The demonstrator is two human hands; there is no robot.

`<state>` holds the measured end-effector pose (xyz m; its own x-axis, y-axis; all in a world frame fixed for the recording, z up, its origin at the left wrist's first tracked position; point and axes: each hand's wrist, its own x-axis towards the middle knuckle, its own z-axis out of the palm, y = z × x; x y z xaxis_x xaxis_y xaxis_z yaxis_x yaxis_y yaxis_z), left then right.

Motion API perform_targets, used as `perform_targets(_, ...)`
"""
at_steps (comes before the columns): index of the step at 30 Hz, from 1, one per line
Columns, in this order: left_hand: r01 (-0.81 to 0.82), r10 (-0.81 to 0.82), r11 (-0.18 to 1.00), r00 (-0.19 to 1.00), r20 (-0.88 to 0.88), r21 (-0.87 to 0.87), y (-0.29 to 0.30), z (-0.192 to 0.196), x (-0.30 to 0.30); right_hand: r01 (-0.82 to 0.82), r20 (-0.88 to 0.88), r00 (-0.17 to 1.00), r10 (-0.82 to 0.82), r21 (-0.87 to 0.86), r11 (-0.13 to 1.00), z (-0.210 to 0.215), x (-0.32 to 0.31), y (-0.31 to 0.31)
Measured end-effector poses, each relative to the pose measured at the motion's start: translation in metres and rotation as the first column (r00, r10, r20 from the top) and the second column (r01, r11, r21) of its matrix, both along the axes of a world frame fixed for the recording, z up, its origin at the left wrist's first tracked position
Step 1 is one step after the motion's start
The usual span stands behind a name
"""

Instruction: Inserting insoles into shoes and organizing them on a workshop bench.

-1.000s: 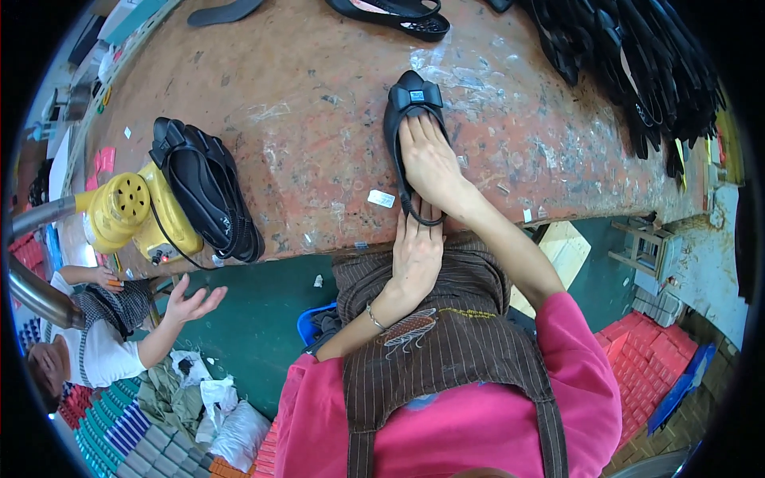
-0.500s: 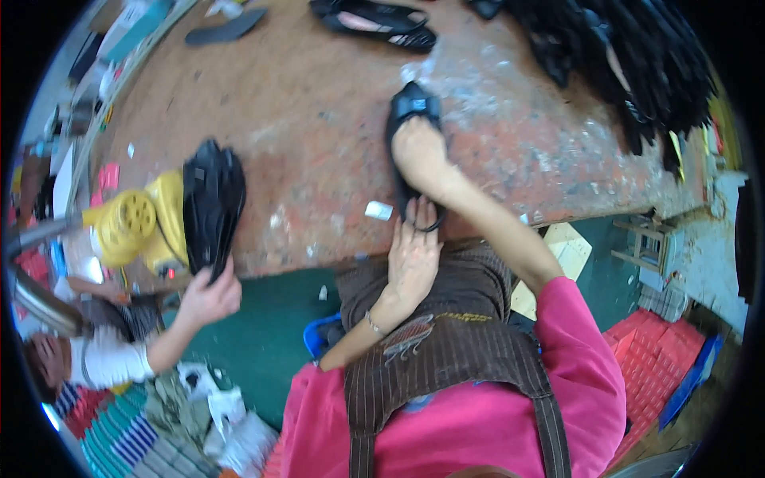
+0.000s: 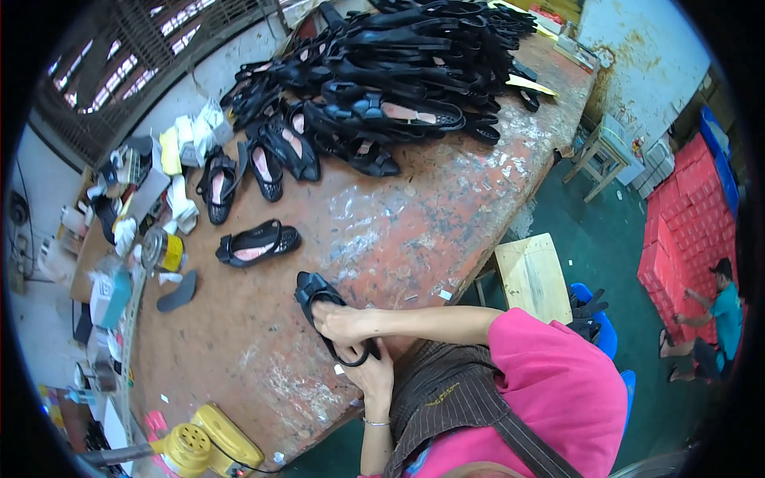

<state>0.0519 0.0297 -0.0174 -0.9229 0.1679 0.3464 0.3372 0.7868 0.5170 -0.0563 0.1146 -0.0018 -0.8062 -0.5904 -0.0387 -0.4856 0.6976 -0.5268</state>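
Note:
A black slingback shoe (image 3: 311, 286) with a bow on its toe lies on the worktable, toe pointing away from me. My right hand (image 3: 338, 323) is closed over its opening, the fingers reaching down inside and partly hidden. At the heel end, my left hand (image 3: 370, 374) grips the back of the shoe and its strap; the right hand covers some of its fingers. Just beyond is another black shoe (image 3: 260, 243) with a pink insole, lying apart from the hands.
A large heap of black shoes (image 3: 398, 64) covers the table's far side. Near the left front stands a yellow machine (image 3: 227, 442). A grey insole (image 3: 177, 291) and a yellow-labelled tin (image 3: 163, 250) lie left. A wooden stool (image 3: 532, 277) and red boxes (image 3: 677, 207) stand right, with a person (image 3: 725, 311) beside them.
My view has swung toward the far and right side, bringing the whole shoe heap into sight. The co-worker's hand and dark shoes by the yellow machine are out of view. Both hands stay on the shoe.

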Motion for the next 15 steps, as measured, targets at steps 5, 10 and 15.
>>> perform_targets(5,-0.044,0.038,0.996,0.996,0.084,0.075,-0.057,0.019,-0.011,0.192,-0.276,0.895,-0.351,-0.473,0.860,0.047,0.049,0.074)
perform_targets(10,-0.320,0.275,0.891,0.945,-0.180,-0.321,-0.158,0.026,0.003,0.889,-0.297,0.372,-0.879,-0.159,0.430,-0.014,0.110,0.163)
perform_targets(15,-0.120,0.266,0.954,0.759,0.594,-0.274,-0.194,0.133,0.024,0.984,-0.134,0.147,-0.980,-0.080,0.158,-0.045,0.177,0.191)
